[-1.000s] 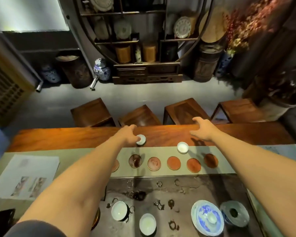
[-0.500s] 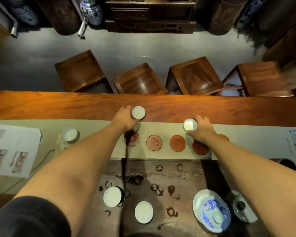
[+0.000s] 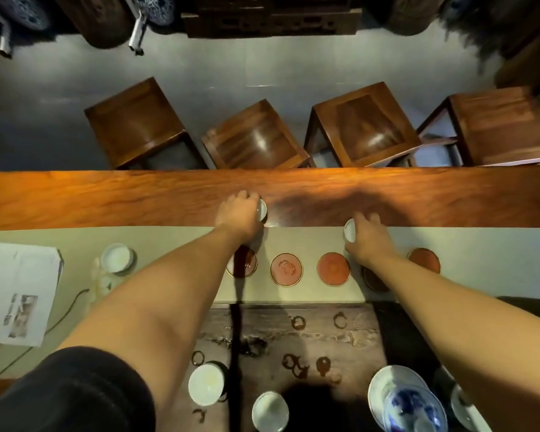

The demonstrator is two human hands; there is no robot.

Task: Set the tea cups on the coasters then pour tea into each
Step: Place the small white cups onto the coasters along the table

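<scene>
Over the long wooden table (image 3: 106, 198), both small white porcelain cups now tilt sideways, my left hand (image 3: 239, 215) gripping one (image 3: 261, 209), my right hand (image 3: 370, 241) the other (image 3: 349, 230); contents unclear.

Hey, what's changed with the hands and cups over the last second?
The right hand, open over the wooden table a second ago, now holds a small white cup, tilted. The left hand has tightened its grip on the other cup. The coasters stayed put, still without cups.
</scene>
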